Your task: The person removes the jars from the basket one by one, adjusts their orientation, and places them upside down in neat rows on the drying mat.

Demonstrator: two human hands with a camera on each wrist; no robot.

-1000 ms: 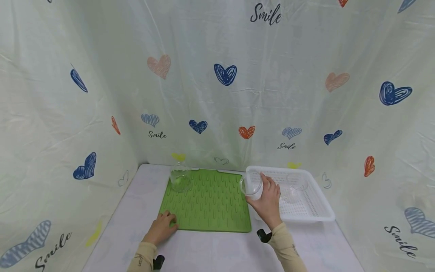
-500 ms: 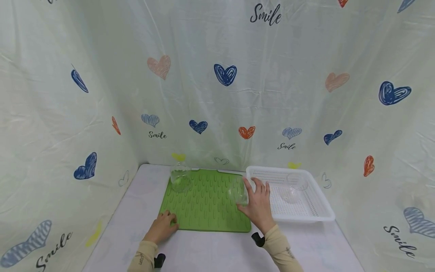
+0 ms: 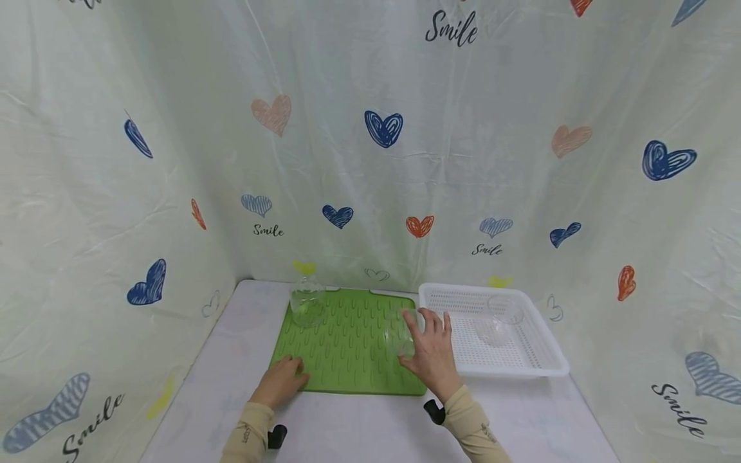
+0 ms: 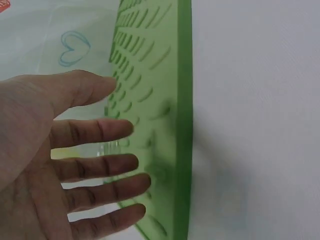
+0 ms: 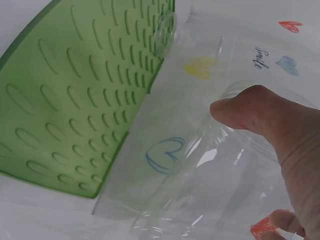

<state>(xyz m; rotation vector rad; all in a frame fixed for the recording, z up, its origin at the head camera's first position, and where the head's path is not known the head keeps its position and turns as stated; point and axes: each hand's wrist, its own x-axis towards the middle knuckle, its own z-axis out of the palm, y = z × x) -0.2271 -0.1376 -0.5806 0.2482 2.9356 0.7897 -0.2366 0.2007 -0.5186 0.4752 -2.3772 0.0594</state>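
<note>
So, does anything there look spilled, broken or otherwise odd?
Nothing stands out: the green mat lies flat, the white basket sits upright beside it, and no spill shows. The clear cup in the right hand is too transparent to check for cracks.

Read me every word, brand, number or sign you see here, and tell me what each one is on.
"Smile", on the curtain, top middle.
"Smile", curtain, left of centre.
"Smile", curtain, right of centre.
"Smile", curtain, lower left.
"Smile", curtain, lower right.
Top left of the curtain: letters cut off by the frame, unreadable.
Left sleeve and right sleeve: lettering too small and blurred to read.
</note>
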